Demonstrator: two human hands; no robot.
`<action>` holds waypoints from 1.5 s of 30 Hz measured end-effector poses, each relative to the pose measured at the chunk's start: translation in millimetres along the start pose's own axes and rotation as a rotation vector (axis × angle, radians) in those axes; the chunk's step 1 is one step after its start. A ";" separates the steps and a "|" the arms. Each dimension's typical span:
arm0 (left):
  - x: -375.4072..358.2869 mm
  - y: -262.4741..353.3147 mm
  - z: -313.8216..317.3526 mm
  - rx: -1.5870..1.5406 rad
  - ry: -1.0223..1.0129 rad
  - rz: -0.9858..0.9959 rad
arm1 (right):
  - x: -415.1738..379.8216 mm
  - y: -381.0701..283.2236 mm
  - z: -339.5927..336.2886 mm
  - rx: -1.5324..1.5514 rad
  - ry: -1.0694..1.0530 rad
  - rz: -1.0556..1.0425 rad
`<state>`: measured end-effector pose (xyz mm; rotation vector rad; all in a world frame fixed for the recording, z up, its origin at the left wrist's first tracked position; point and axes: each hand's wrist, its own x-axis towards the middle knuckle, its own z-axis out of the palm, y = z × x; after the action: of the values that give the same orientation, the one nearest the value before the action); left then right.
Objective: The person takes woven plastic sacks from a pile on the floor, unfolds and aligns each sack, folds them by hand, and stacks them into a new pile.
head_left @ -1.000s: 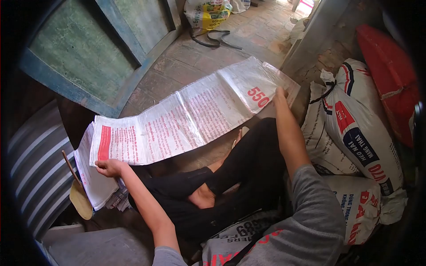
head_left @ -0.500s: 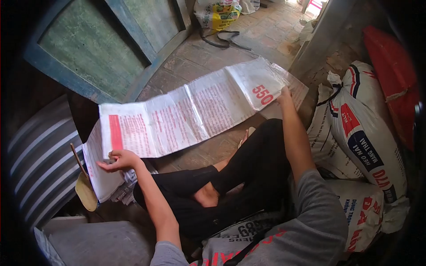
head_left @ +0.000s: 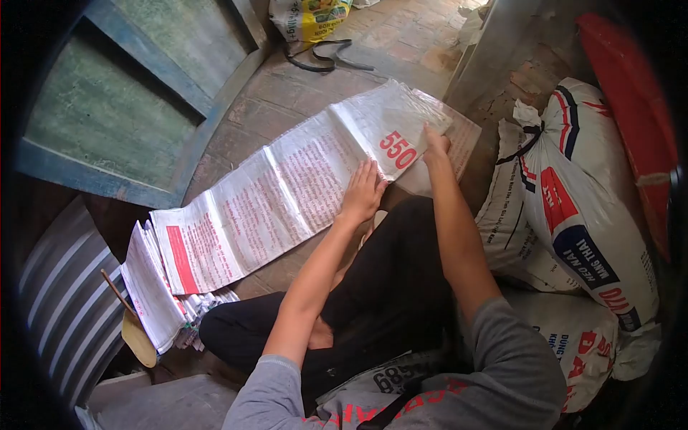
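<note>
A long white woven sack (head_left: 251,201), printed in red with "550" at its right end, lies stretched out flat over the floor with fold creases across it. My left hand (head_left: 363,190) rests flat on the sack just left of the number, fingers stretched out. At the right end, my right hand (head_left: 436,147) is closed on the sack's near edge. Another pale printed sheet (head_left: 462,136) shows beneath that end. Under the left end is a stack of folded sacks (head_left: 154,287), partly covered.
Filled feed bags (head_left: 573,193) stand along my right side, near a red bag (head_left: 631,107). A blue-green door (head_left: 122,93) is at the upper left. Corrugated metal (head_left: 68,287) and a wooden-handled tool (head_left: 136,337) sit at the left. A black strap (head_left: 315,64) lies ahead.
My left hand let go of the sack's left end and moved right, onto its surface near the number. That left end dropped onto the stack. My right hand stays at the right end.
</note>
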<state>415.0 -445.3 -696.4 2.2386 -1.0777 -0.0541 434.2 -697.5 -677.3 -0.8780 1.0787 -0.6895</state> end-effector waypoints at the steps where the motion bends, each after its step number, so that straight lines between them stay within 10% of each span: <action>1: 0.8 0.9 6.6 -0.004 0.000 -0.002 | -5.4 -2.5 0.5 -0.029 0.026 -0.032; 9: 5.8 -17.8 20.0 0.028 -0.070 0.029 | -44.4 -36.4 16.6 -0.172 0.037 -0.203; 21: 6.6 -20.4 1.3 -0.056 -0.007 -0.049 | -117.4 -70.7 35.4 -0.272 -0.535 -0.409; 29: 9.8 -15.8 8.2 0.042 -0.034 -0.185 | -120.4 -74.0 33.2 -0.580 -0.222 -0.595; 39: 40.8 -19.4 0.6 0.191 0.164 -0.028 | -92.2 -63.0 23.6 -0.639 -0.355 -0.571; 45: 57.4 -29.3 -24.7 0.086 -0.077 -0.073 | -106.2 -73.4 26.4 -0.659 -0.496 -0.606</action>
<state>480.5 -459.7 -680.2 2.3701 -1.0565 -0.1281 419.4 -638.6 -560.3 -1.8810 0.5708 -0.5527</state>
